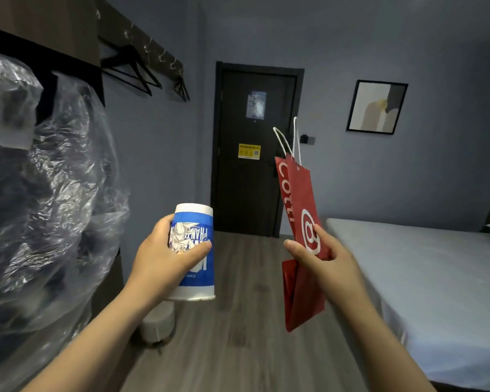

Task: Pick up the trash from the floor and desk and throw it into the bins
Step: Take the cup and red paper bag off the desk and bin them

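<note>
My left hand (164, 256) grips a blue and white paper cup (197, 264), held upside down at chest height over the wooden floor. My right hand (323, 258) pinches a flat red paper bag (297, 193) with white lettering. The bag's white cord handles stick up above it, and its lower part hangs folded below my fingers. The two hands are level with each other, a short gap between them.
A small round white bin (157, 325) stands on the floor below the cup. Clear plastic sheeting (40, 193) over dark items fills the left side. A bed (425, 292) with a pale sheet lies on the right. A dark door (252, 151) stands ahead, with wood floor (238, 349) leading to it.
</note>
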A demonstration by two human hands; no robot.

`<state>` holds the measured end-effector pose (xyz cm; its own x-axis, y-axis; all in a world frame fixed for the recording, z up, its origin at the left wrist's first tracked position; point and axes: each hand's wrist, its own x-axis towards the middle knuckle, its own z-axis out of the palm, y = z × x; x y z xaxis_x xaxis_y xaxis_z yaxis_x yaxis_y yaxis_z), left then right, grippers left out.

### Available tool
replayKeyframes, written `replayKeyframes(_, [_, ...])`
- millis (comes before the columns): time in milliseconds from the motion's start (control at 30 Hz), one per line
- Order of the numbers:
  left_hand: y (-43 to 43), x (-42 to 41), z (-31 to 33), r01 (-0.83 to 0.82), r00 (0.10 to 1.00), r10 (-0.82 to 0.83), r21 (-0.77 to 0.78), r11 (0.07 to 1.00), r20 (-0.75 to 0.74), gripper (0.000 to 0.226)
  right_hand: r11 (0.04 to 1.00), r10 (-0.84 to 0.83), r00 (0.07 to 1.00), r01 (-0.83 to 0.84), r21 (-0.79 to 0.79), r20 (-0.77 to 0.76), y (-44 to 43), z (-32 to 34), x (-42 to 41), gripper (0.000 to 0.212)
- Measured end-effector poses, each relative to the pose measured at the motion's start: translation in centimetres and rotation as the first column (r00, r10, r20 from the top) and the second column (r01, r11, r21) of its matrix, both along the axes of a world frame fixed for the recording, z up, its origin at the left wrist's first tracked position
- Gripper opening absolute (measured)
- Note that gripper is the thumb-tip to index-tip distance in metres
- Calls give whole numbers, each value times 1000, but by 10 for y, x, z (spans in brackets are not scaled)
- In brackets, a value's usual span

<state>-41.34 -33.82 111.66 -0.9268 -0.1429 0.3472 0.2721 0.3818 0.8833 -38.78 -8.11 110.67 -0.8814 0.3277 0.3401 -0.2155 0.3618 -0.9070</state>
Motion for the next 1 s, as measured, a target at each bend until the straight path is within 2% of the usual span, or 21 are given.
replayKeyframes(100, [2,-53,-1,-44,999,43,-59,997,-10,45,999,24,1000,-25,-26,-19,4,-2,-58,97])
replayKeyframes(233, [7,-129,7,-81,997,81,-93,992,-7,44,999,44,999,-44,-21,-14,18,1,-137,82])
replayKeyframes(467, [8,-246,-6,-123,991,126,-88,989,37,49,997,75,996,-76,19,44,33,-14,-267,94])
replayKeyframes(700, [-7,-370,-39,-141,987,144,-52,989,68,48,992,115,990,-118,40,79,15,-33,-390,82])
replayKeyframes(867, [-33,-477,-52,-151,984,152,-13,988,95,54,992,106,986,-112,49,126,-5,-49,-496,90])
replayKeyframes(900, [-39,-499,-53,-152,983,152,-9,988,105,54,993,101,985,-109,47,142,-10,-49,-516,87])
replayKeyframes(1000, [-53,-561,-56,-141,979,141,-7,990,146,51,993,94,977,-105,50,192,-24,-48,-573,56])
